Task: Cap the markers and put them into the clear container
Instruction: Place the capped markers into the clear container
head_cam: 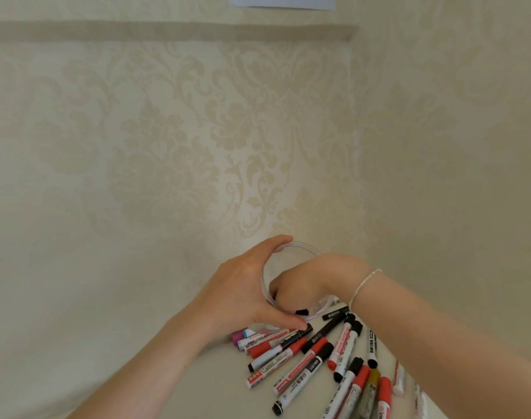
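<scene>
The clear container (300,247) is a round transparent tub near the middle bottom of the head view. My left hand (243,290) wraps around its left wall, thumb along the near rim and fingers over the far rim. My right hand (306,282) reaches down inside the tub with its fingers curled; a black marker end (302,312) shows at its fingertips, so it appears to hold a marker. A pile of markers (318,361) with black and red caps lies fanned on the surface just in front of the tub.
A pink marker (238,337) lies at the left end of the pile. White markers (398,378) lie under my right forearm at the right. Patterned cream wallpaper rises close behind the tub, meeting in a corner at the right. A bracelet (364,285) circles my right wrist.
</scene>
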Demonstrator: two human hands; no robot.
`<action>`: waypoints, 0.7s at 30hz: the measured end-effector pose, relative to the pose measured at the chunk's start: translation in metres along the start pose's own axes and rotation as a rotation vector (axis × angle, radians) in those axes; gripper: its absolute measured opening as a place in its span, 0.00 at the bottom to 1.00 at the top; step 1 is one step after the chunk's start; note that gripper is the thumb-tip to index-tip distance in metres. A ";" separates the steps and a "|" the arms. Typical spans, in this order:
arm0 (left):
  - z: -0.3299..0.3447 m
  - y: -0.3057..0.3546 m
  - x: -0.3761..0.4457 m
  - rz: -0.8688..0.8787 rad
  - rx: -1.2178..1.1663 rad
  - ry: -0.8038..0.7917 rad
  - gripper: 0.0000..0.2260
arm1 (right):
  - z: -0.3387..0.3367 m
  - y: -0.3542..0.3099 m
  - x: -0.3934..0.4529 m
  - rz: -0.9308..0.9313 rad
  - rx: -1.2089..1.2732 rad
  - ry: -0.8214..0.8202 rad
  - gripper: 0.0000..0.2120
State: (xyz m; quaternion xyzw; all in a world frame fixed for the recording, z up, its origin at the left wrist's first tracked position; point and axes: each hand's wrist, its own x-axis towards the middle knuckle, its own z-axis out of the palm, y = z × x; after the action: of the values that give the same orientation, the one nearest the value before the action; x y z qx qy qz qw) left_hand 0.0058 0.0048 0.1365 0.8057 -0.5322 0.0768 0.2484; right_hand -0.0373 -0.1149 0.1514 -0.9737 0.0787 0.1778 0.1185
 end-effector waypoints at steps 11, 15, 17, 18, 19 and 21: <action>-0.007 -0.003 0.000 0.003 0.038 0.009 0.52 | -0.009 -0.002 -0.016 -0.058 -0.103 0.053 0.13; -0.006 -0.002 0.000 0.005 0.035 0.002 0.52 | -0.010 -0.001 -0.021 -0.070 -0.119 0.059 0.14; -0.007 -0.002 0.001 0.002 0.035 -0.002 0.52 | -0.010 -0.001 -0.022 -0.061 -0.139 0.075 0.17; -0.007 -0.002 0.001 -0.001 0.030 -0.004 0.52 | -0.009 0.000 -0.022 -0.057 -0.141 0.083 0.18; -0.008 -0.001 0.001 -0.001 0.023 -0.003 0.52 | -0.009 0.001 -0.021 -0.060 -0.142 0.095 0.18; -0.009 0.000 0.001 0.004 0.012 0.000 0.52 | -0.009 0.002 -0.024 -0.101 -0.117 0.127 0.18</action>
State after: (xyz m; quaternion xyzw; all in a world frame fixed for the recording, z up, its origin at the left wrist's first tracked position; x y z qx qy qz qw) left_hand 0.0080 0.0082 0.1449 0.8062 -0.5332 0.0802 0.2435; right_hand -0.0571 -0.1167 0.1682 -0.9910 0.0266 0.1137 0.0652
